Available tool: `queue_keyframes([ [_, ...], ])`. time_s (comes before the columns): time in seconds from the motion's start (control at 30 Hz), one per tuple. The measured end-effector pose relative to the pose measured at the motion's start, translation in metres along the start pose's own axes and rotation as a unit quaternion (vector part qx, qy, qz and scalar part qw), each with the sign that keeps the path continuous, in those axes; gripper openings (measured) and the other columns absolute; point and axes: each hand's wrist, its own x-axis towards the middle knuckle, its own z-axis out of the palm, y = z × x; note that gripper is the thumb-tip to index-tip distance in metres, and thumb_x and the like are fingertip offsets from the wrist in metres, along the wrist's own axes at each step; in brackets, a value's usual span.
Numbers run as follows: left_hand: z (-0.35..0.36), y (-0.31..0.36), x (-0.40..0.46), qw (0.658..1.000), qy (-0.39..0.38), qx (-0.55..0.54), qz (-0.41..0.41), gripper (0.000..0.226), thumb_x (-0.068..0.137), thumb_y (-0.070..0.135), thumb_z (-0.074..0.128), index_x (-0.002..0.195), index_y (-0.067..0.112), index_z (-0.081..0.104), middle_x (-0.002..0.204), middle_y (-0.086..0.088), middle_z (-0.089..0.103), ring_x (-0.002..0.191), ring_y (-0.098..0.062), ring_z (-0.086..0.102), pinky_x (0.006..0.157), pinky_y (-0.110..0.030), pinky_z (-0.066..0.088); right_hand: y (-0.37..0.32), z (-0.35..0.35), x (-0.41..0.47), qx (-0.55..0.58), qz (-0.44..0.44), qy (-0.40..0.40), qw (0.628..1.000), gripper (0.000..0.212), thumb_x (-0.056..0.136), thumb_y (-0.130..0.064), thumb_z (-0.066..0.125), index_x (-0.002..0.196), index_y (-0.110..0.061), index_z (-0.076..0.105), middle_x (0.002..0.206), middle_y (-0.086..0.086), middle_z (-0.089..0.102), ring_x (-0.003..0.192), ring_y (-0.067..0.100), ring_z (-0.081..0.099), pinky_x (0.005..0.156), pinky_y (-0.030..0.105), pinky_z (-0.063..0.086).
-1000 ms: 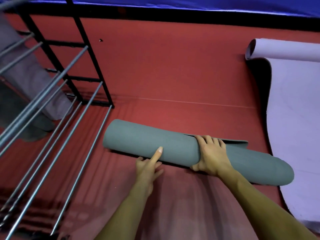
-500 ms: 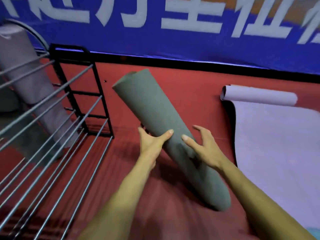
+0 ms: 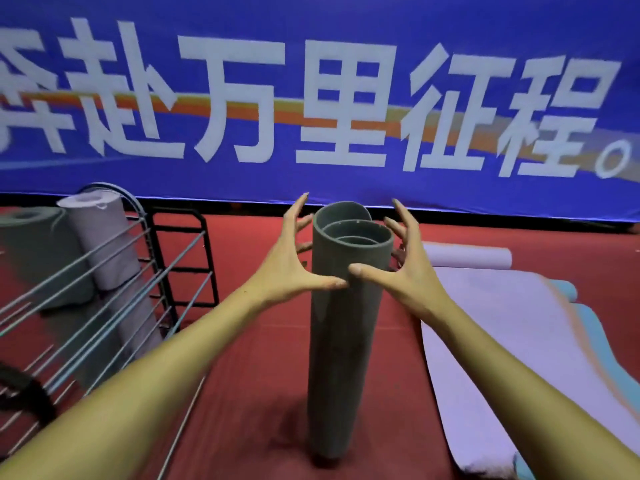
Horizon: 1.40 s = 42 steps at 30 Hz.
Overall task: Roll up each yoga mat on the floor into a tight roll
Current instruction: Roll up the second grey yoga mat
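Grey yoga mat (image 3: 341, 327), rolled, stands upright on end on the red floor (image 3: 263, 341) at frame centre, its top mouth facing the camera; coils inside sit loose, the outer flap bowing away at 12 o'clock of the rim, so the roll reads as not yet tight; standing it on end likely lets the layers be squared and cinched from the top. Left hand (image 3: 294, 261) flanks the upper roll at 9 o'clock, right hand (image 3: 405, 265) at 3 o'clock; both spread wide, fingers splayed and arched round the tube, thumbs meeting on the near face and touching it; whether the far fingertips bear on the mat, cannot tell; a light cage to steady the roll, not a squeeze. At 3 o'clock of the roll, a lilac mat (image 3: 502, 341) lies flat on the floor, only its far end curled, with a blue mat (image 3: 588, 320) edge showing beneath; both judged still to do. At 9 o'clock, a wire rack (image 3: 114, 292) holds a grey roll and a lilac roll (image 3: 100, 244), leaning; likely the destination. Blue banner (image 3: 311, 46) across the back at 12 o'clock.
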Motion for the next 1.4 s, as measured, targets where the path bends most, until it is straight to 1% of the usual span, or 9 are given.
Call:
queue_keyframes([
  [0.2,0.006,-0.004,-0.013,0.987,-0.045,0.137,0.069,0.098,0.06,0.025,0.1,0.146,0.029,0.054,0.148,0.011,0.052,0.141,-0.005,0.046,0.118,-0.042,0.041,0.008,0.014,-0.011,-0.109,-0.04,-0.075,0.99,0.084,0.071,-0.043,0.095,0.145,-0.039,0.054,0.157,-0.009,0.042,0.151,0.001,0.029,0.124,0.037,0.032],
  [0.5,0.026,-0.039,-0.027,0.99,-0.069,0.121,0.015,0.109,0.057,0.029,0.1,0.151,0.035,0.045,0.147,0.019,0.054,0.137,-0.002,0.051,0.115,-0.037,0.044,0.047,0.025,-0.024,-0.149,-0.048,-0.066,0.985,0.08,0.071,-0.041,0.095,0.142,-0.033,0.058,0.145,-0.015,0.053,0.142,0.008,0.043,0.118,0.039,0.039],
  [0.7,0.021,-0.035,-0.024,0.988,-0.108,0.106,-0.016,0.129,0.063,0.025,0.099,0.164,0.033,0.018,0.155,0.021,0.044,0.142,0.005,0.042,0.116,-0.02,0.035,0.04,0.031,-0.03,-0.151,0.029,-0.089,0.984,0.125,0.072,-0.065,0.086,0.166,-0.028,0.013,0.161,-0.007,0.033,0.151,0.003,0.026,0.123,0.028,0.027],
  [0.8,0.021,-0.04,-0.031,0.99,-0.103,0.035,-0.089,0.146,0.06,0.027,0.103,0.165,0.027,0.003,0.148,0.023,0.05,0.134,0.012,0.047,0.115,-0.017,0.036,0.032,0.039,-0.036,-0.124,0.073,-0.122,0.982,0.108,0.09,-0.068,0.065,0.167,-0.027,0.001,0.167,-0.008,0.021,0.154,-0.001,0.014,0.127,0.031,0.017],
  [0.87,0.021,-0.039,-0.035,0.99,-0.087,0.046,-0.098,0.14,0.051,0.04,0.104,0.16,0.024,0.017,0.144,0.019,0.055,0.133,0.006,0.052,0.118,-0.033,0.041,0.027,0.035,-0.029,-0.144,0.087,-0.099,0.981,0.093,0.099,-0.061,0.056,0.167,-0.023,0.005,0.167,-0.002,0.025,0.152,0.002,0.019,0.124,0.029,0.018],
  [1.0,0.035,-0.03,-0.05,0.989,-0.063,0.116,-0.061,0.12,0.047,0.059,0.096,0.146,0.042,0.032,0.134,0.025,0.06,0.127,0.0,0.058,0.11,-0.044,0.047,0.027,0.014,-0.017,-0.152,0.162,-0.05,0.974,0.089,0.085,-0.048,0.079,0.16,-0.039,0.032,0.144,0.0,0.043,0.129,0.012,0.05,0.103,0.031,0.043],
  [1.1,0.039,-0.021,-0.055,0.988,-0.033,0.142,-0.042,0.113,0.047,0.061,0.09,0.143,0.049,0.032,0.13,0.029,0.061,0.123,-0.001,0.059,0.106,-0.045,0.048,0.025,0.011,-0.012,-0.109,0.147,-0.098,0.978,0.041,0.086,-0.029,0.08,0.126,-0.031,0.07,0.114,-0.008,0.076,0.107,0.018,0.072,0.077,0.036,0.059],
  [1.27,0.015,-0.017,-0.042,0.981,-0.037,0.19,0.0,0.119,0.047,0.059,0.094,0.148,0.047,0.031,0.139,0.027,0.055,0.128,-0.006,0.057,0.104,-0.046,0.049,0.027,0.031,-0.001,-0.191,0.052,-0.003,0.98,0.049,0.077,-0.05,0.07,0.121,-0.028,0.072,0.11,-0.012,0.075,0.103,0.009,0.07,0.097,0.041,0.055],
  [1.4,-0.019,-0.041,-0.026,0.96,-0.109,0.254,0.034,0.129,0.046,0.057,0.092,0.158,0.04,0.028,0.157,0.011,0.041,0.145,-0.012,0.04,0.116,-0.047,0.041,0.036,0.056,-0.003,-0.274,0.059,0.029,0.96,0.052,0.075,-0.06,0.07,0.117,-0.03,0.065,0.113,-0.008,0.069,0.107,0.017,0.065,0.091,0.044,0.053],
])
